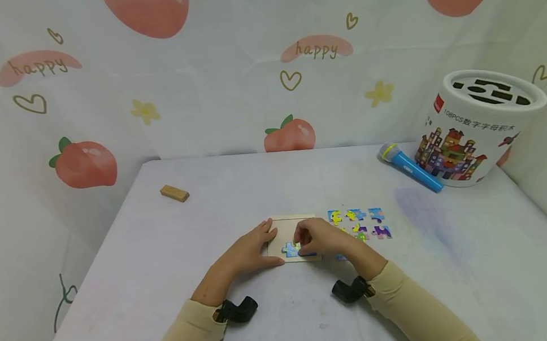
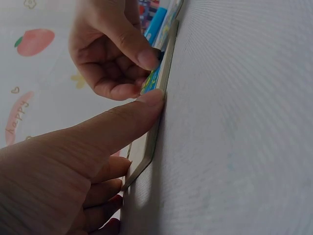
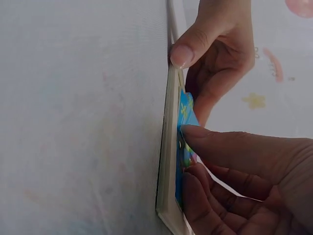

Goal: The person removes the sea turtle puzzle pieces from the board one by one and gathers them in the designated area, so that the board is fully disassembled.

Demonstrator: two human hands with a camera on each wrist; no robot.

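A shallow wooden puzzle board [image 1: 284,227] lies flat on the white table. My left hand [image 1: 249,251] grips its left side, thumb at the near edge and fingers along the left. Joined blue jigsaw pieces [image 1: 290,250] sit in the board's near part. Over them, my right hand [image 1: 321,237] pinches a blue puzzle piece between curled fingers and thumb, low against the board. In the right wrist view, the thumb touches the bright piece surface [image 3: 186,108]; the fingers partly hide the pieces. Loose puzzle pieces, such as a purple one [image 1: 382,232], lie right of the board.
A small wooden block [image 1: 174,193] lies at the back left. At the back right, a blue toy microphone [image 1: 413,168] leans near a large white bucket [image 1: 473,129] with a slotted lid. A patterned cloth [image 1: 223,97] hangs behind the table.
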